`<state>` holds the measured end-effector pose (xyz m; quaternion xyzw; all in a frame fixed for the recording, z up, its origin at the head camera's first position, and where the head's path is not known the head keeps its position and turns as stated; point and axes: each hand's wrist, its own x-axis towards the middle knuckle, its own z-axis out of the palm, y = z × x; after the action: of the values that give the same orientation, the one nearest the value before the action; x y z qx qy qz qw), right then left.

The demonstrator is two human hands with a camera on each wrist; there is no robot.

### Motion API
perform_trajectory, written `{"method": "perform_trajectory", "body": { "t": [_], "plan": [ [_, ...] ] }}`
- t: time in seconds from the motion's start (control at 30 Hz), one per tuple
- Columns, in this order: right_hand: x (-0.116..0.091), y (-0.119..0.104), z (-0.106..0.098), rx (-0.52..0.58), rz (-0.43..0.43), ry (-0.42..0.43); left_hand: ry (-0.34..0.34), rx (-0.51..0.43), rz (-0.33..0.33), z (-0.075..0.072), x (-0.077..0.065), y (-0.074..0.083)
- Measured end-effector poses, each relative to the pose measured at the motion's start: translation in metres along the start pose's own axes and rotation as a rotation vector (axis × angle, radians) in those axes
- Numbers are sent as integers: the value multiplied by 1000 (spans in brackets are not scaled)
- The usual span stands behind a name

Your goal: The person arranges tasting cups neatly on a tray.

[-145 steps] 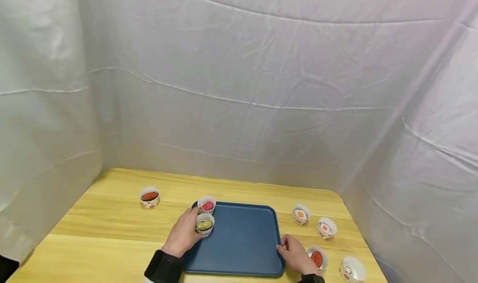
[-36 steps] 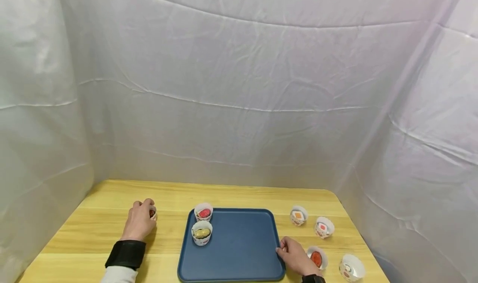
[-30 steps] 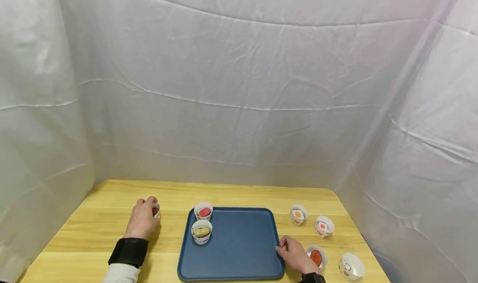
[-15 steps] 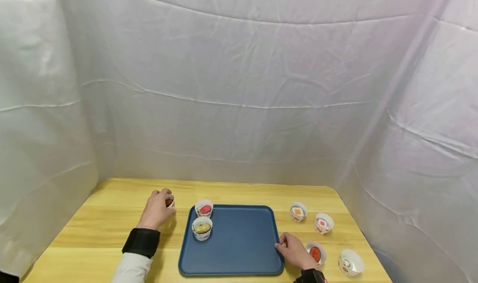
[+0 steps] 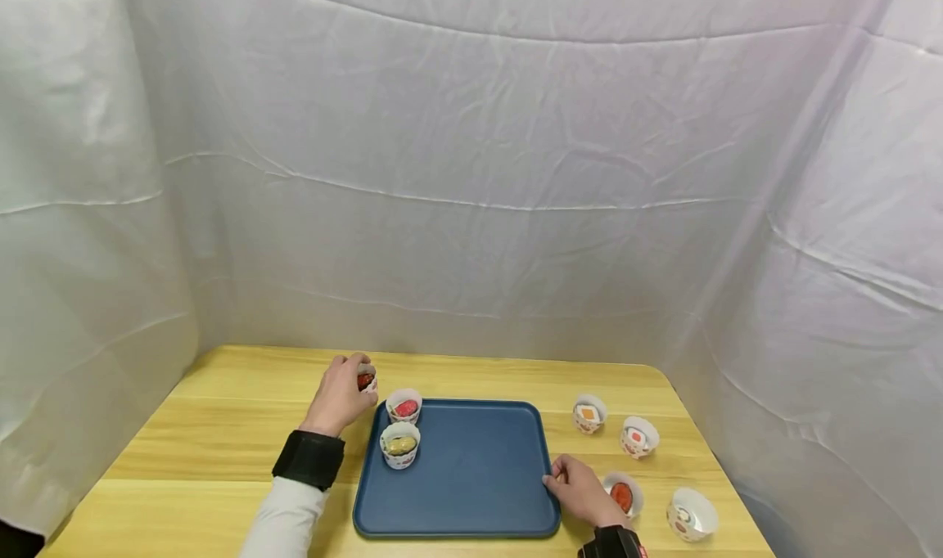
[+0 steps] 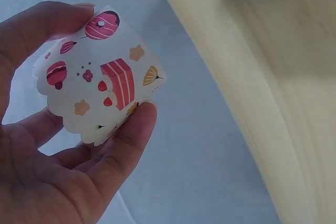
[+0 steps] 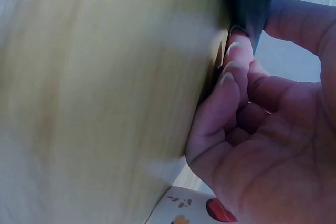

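My left hand [image 5: 340,394] grips a small white paper cup [image 5: 371,380] with a dark red piece inside, just beyond the back left corner of the blue tray [image 5: 479,476]. Thumb and fingers pinch the cup's sides in the left wrist view, where printed cakes and flowers show on its wall [image 6: 94,85]. Two such cups stand on the tray's left side, one with a pink piece [image 5: 405,408], one with a yellow piece [image 5: 400,445]. My right hand [image 5: 584,492] pinches the tray's right rim, thumb on one side and fingertips on the other in the right wrist view.
On the wooden table [image 5: 184,460], right of the tray, stand several more printed cups: an orange-topped one [image 5: 589,415], one with a red-and-white piece [image 5: 638,438], one with a red piece [image 5: 622,497], and a wider one [image 5: 692,515]. White cloth [image 5: 471,173] walls the table.
My left hand let go of the yellow-piece cup on the tray, took hold of the red-piece cup at the left and carried it right to the tray's back left corner. My right hand stayed on the rim.
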<state>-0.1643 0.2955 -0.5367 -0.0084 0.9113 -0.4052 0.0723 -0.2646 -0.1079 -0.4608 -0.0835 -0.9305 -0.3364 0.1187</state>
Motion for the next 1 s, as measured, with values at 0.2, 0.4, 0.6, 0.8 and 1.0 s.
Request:
{"method": "perform_trajectory", "body": {
  "t": [0.2,0.4,0.6,0.8,1.0],
  "plan": [
    [1,3,1,-6,23,-7,-14,-21,19,8,3,12],
    [1,3,0,2,10,-1,-34,-32,44,16,7,26],
    [3,3,0,-2,15,3,-55,-67,73,26,9,39],
    [3,2,-1,3,30,-8,-96,-80,98,40,9,52],
    [2,0,-1,5,38,-11,-135,-79,146,53,8,66]
  ]
}}
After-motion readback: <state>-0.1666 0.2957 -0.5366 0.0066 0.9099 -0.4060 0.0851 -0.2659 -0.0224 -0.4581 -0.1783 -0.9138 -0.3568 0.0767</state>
